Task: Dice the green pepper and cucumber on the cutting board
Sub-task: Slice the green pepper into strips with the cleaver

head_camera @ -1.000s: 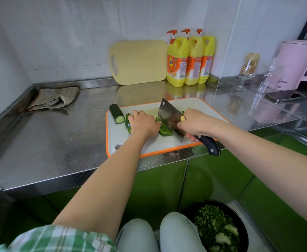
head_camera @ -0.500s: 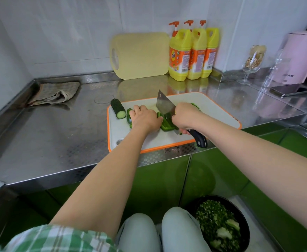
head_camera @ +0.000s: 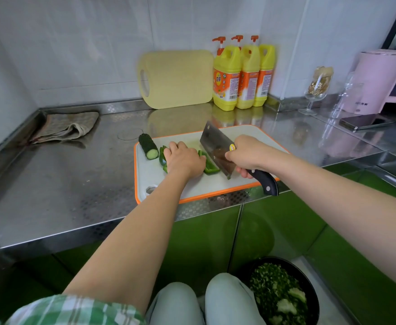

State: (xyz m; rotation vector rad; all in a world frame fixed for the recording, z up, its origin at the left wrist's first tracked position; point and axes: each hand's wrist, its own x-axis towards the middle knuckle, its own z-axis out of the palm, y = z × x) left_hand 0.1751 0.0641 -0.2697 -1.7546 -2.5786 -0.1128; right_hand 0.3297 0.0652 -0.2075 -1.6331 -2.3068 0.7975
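Observation:
A white cutting board with an orange rim [head_camera: 159, 194] lies at the steel counter's front edge. Green pepper pieces [head_camera: 209, 168] lie at its middle, and my left hand [head_camera: 184, 159] presses down on them with curled fingers. More pepper [head_camera: 162, 158] shows to the left of that hand. A cucumber stub [head_camera: 148, 146] lies on the board's far left corner, cut face toward me. My right hand [head_camera: 246, 154] grips the black handle of a cleaver [head_camera: 217, 146], whose blade stands tilted just right of the pepper, its lower edge near the board.
A beige cutting board [head_camera: 177, 78] and three yellow detergent bottles [head_camera: 241, 76] stand against the back wall. A folded cloth [head_camera: 65, 126] lies at the left. A glass [head_camera: 316, 90], phone [head_camera: 366, 121] and pink kettle [head_camera: 377, 83] sit at the right. Below, a black bin [head_camera: 279, 292] holds chopped greens.
The cleaver blade dropped onto the pepper half a second ago and has now risen and tilted again, just right of the pepper. My left hand stays on the pepper.

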